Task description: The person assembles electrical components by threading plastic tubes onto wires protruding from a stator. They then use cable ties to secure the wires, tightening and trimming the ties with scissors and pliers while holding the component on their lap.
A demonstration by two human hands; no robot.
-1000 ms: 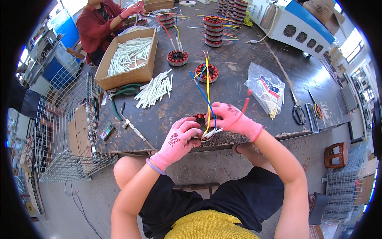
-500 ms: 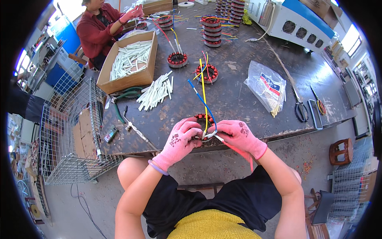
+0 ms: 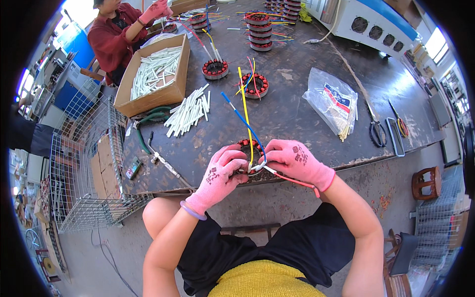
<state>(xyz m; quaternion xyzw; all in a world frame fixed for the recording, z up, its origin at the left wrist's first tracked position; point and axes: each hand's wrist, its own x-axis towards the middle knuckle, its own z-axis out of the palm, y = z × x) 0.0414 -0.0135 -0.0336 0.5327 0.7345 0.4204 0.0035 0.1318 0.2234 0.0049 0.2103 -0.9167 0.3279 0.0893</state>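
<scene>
At the table's near edge lies a motor stator [image 3: 244,144], a ring with red coils, partly hidden by my hands. My left hand [image 3: 222,173], in a pink glove, is closed on its left side. My right hand [image 3: 296,161], gloved likewise, has its fingers bent together at the base of the leads on the right. A yellow wire [image 3: 245,109] and a blue wire [image 3: 242,117] rise from the ring. A red wire [image 3: 297,182] runs out to the right beneath my right hand. White sleeves [image 3: 260,167] cover the wire bases between my fingertips.
Loose white sleeves [image 3: 189,112] lie beside a cardboard box [image 3: 184,74] of more. Other stators [image 3: 255,86] and a stator stack [image 3: 260,35] stand farther back. Pliers [image 3: 143,138] lie left; a plastic bag [image 3: 330,104] and scissors [image 3: 377,133] right. A co-worker [image 3: 111,37] sits far left.
The red wire has swung up and now stretches right beneath my right hand instead of hanging down. My right fingers have shifted slightly at the leads; my left hand keeps its hold.
</scene>
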